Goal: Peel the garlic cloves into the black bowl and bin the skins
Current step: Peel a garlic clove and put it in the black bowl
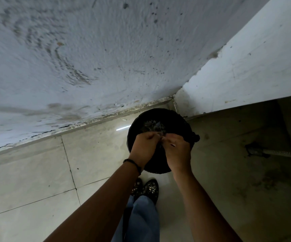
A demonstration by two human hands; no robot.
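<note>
Blur hides where the curled fingers (156,137) of the left hand (144,145) and right hand (176,151) meet, so I cannot tell whether they pinch anything. The bin (158,113) is round, black and bag-lined, standing on the floor (36,172) in the corner of the wall (88,49). Pale scraps (152,125), seemingly skins, lie inside it, just beyond the fingers

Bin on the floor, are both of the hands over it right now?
Yes, the left hand and the right hand both hover above the open mouth of the black bin.
</note>
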